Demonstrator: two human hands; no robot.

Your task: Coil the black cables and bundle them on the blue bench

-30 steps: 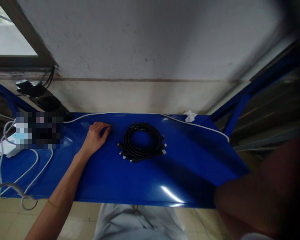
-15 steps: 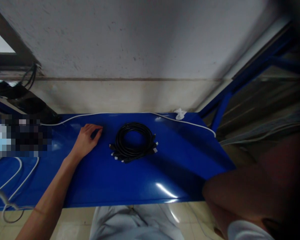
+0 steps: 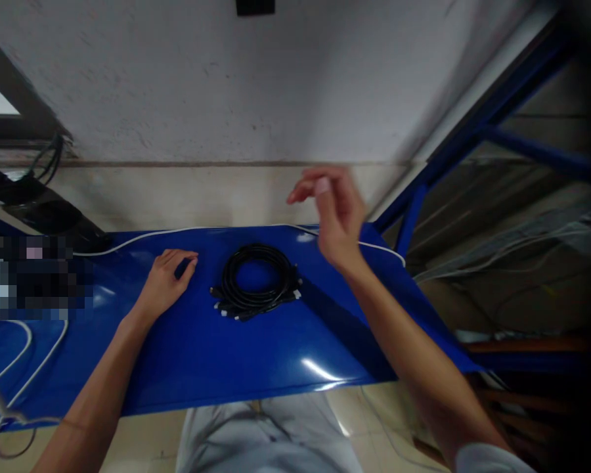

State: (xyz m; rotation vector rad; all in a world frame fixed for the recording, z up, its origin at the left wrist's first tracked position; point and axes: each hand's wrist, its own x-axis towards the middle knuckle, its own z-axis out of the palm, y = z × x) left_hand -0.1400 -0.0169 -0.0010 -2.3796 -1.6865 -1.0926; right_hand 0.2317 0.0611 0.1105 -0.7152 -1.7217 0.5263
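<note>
A coiled bundle of black cables (image 3: 261, 305) with several light-coloured plug ends lies on the blue table (image 3: 217, 374). To its left, my left hand (image 3: 167, 279) rests on the table, apart from the coil. Its fingers are curled and the thumb tip meets the index finger in a loose ring, with nothing visible between them. My right hand (image 3: 337, 217) is raised above the table's back edge, right of the coil. It is slightly blurred, with bent fingers and the thumb apart from them, and I see nothing in it.
A thin white cord (image 3: 177, 230) runs along the table's back edge by the wall (image 3: 177, 92). At the left are a black wrapped bundle (image 3: 59, 210), a pixelated patch and white cables (image 3: 27, 341). Blue frame bars (image 3: 408, 223) rise at the right.
My right arm has swung in from the lower right, and the hand is now raised over the table's back edge. My left hand stays on the table. The view has shifted slightly.
</note>
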